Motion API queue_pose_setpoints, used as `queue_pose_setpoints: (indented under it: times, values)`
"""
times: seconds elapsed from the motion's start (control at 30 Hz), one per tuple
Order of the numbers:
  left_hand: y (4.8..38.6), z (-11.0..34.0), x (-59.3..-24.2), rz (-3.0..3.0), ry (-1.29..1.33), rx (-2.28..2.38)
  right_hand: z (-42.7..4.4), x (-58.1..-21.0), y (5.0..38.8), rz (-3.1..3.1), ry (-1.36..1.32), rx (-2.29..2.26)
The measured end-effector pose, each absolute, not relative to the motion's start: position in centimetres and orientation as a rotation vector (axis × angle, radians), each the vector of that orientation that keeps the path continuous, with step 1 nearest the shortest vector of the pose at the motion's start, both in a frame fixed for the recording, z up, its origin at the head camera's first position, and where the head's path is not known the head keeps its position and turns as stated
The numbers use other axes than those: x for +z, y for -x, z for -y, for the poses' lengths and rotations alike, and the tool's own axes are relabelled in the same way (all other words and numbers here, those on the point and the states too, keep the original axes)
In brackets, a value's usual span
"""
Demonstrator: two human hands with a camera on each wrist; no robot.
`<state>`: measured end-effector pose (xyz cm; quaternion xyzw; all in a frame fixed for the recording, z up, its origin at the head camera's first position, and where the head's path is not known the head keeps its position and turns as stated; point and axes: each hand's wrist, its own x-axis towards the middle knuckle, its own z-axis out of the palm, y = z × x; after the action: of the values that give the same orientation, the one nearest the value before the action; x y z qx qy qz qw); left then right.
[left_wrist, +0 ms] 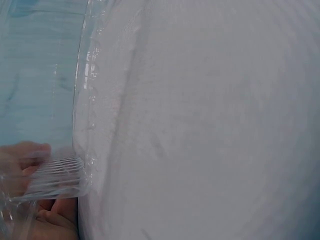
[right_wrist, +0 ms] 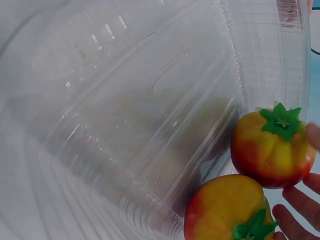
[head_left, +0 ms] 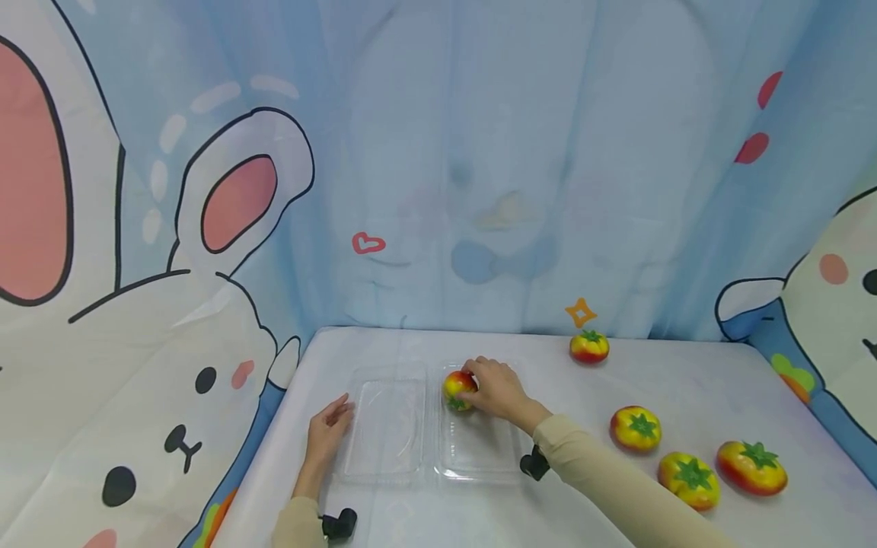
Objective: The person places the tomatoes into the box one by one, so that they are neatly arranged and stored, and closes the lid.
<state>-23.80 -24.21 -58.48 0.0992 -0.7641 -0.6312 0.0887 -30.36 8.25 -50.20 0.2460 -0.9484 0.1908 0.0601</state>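
A clear plastic container (head_left: 479,473) with its clear lid half (head_left: 384,478) beside it on the left lies on the white table. My right hand (head_left: 499,390) grips a red-and-yellow fruit (head_left: 457,390) at the container's far end. In the right wrist view, fingertips (right_wrist: 300,205) touch this green-topped fruit (right_wrist: 272,150), and a second fruit (right_wrist: 222,207) sits against it; the head view does not show the second one clearly. My left hand (head_left: 327,432) holds the lid half's left edge, its fingers (left_wrist: 57,212) seen partly through the ribbed plastic (left_wrist: 60,175).
Several similar fruits lie on the right of the table: one by the back edge (head_left: 589,347), one nearer (head_left: 636,428), and two towards the front right (head_left: 689,481), (head_left: 752,467). A blue curtain (head_left: 438,152) with cartoon rabbits hangs behind and at the sides.
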Motion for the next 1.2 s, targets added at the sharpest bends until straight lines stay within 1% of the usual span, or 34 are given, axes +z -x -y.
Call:
queue_pose_setpoints:
  times: [0.43,1.2]
  values:
    - [23.88,24.26,-58.38,2.28,-0.283,-1.86,-8.22,-49.83,30.56,2.878,-0.716,0.684]
    - [23.89,24.18,-58.34,2.269,-0.295,-1.881,-7.99,-50.22,30.55,2.882,-0.671,0.655]
